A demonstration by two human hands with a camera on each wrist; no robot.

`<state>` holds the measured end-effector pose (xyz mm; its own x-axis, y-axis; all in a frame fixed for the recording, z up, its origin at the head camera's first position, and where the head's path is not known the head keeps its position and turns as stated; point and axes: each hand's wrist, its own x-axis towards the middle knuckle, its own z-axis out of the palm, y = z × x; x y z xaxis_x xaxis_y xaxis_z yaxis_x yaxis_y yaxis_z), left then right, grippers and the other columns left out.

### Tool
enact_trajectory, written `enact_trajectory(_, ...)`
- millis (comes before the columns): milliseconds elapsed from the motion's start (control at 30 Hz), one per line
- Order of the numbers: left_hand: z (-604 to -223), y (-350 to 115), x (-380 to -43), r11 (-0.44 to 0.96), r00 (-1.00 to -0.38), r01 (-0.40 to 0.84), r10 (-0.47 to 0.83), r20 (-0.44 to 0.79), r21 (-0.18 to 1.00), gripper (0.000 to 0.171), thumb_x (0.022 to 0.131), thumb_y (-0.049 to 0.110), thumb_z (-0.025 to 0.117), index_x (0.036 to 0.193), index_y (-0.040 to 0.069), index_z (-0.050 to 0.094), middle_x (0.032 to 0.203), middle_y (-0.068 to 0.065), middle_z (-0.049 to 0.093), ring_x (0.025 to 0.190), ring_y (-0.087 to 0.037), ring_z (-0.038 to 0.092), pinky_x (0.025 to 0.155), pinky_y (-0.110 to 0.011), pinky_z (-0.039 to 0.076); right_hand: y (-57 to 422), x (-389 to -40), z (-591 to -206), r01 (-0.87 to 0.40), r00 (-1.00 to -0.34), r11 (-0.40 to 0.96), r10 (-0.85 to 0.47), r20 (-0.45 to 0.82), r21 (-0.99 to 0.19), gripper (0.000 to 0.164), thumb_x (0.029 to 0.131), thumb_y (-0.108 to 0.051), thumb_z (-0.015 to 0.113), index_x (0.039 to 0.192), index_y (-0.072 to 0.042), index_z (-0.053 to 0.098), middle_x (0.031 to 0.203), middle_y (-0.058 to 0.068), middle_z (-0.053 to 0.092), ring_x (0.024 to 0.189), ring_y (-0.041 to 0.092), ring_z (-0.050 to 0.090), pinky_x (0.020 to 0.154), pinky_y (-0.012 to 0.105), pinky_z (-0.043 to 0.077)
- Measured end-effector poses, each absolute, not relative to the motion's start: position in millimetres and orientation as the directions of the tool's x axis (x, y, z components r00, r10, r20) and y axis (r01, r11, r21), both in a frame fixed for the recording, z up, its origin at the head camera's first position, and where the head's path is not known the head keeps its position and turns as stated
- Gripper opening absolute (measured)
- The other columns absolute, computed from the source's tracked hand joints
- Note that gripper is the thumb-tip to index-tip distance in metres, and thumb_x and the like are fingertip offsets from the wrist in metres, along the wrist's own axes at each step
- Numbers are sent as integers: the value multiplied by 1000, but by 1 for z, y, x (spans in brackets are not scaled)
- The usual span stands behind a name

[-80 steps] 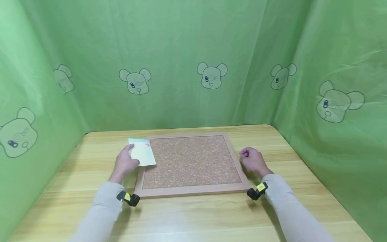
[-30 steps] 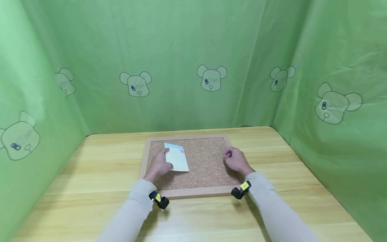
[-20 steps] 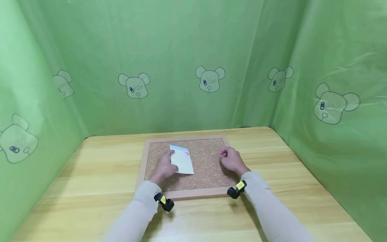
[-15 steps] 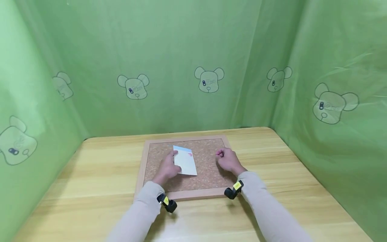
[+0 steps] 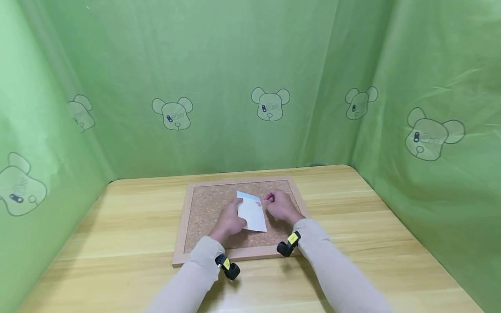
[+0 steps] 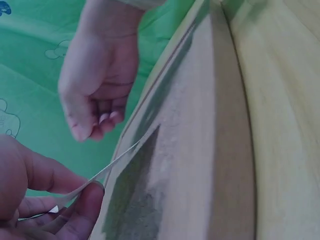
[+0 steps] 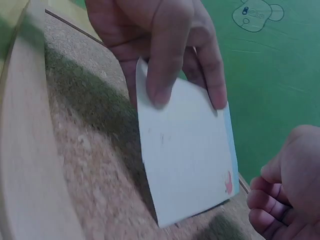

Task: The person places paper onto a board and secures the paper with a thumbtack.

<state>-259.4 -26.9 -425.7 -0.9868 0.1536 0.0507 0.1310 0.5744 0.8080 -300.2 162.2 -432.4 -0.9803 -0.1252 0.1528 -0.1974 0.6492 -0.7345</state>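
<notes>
My left hand (image 5: 230,218) pinches the left edge of a sheet of notepaper (image 5: 252,214), with the thumb on its front. The notepaper is pale, with a blue strip along the top and a small red print (image 7: 228,183) near one corner. It is held tilted above a wood-framed corkboard (image 5: 207,204), its shadow falling on the cork. Just right of the paper, my right hand (image 5: 281,205) hovers over the board with thumb and fingers curled together. Anything small between those fingertips is hidden. In the left wrist view the right hand (image 6: 102,80) is apart from the paper.
The corkboard lies flat on a light wooden table (image 5: 129,221), its raised wooden frame (image 5: 254,253) facing me. Green curtains (image 5: 219,143) printed with bear heads close in the back and both sides. A small black camera is strapped to each wrist.
My left hand has carried the notepaper rightward from the board's left edge to over its middle. My right hand has moved left from beside the board, close to the paper.
</notes>
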Motion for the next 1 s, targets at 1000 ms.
enact_trajectory(1000, -441, -31, -266, 752, -975, 174, 223, 2, 636, 67, 68, -4, 76, 130, -10, 52, 127, -26, 56, 113, -37, 54, 101, -45, 43, 115, -342, -444, -216, -973, 731, -218, 78, -647, 8, 83, -3, 62, 82, -5, 70, 74, 2, 63, 70, 16, 57, 65, 26, 49)
